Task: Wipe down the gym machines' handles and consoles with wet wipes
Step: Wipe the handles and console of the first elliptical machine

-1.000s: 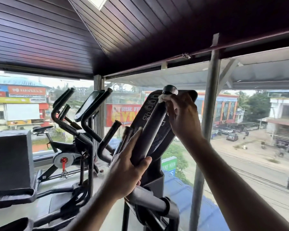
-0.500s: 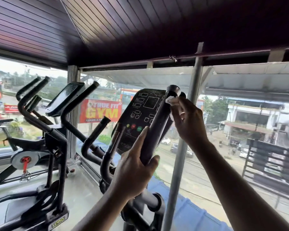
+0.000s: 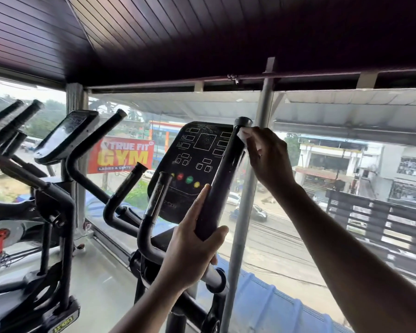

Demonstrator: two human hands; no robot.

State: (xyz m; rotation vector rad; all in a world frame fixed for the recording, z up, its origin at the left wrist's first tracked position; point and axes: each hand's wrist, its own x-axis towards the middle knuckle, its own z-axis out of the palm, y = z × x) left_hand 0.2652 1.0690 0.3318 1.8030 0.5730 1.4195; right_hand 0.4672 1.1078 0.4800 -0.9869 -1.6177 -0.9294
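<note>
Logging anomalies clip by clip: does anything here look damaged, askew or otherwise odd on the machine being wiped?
Nothing stands out. The left hand grips the handle low down, the right hand presses a white wipe near its top cap, and the console behind looks intact.

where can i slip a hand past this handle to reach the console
Open gap left of the long handle, between it and the short handle, in front of the console. Crowded: the top, where the right hand presses the wipe, and the base, which the left hand holds.
</note>
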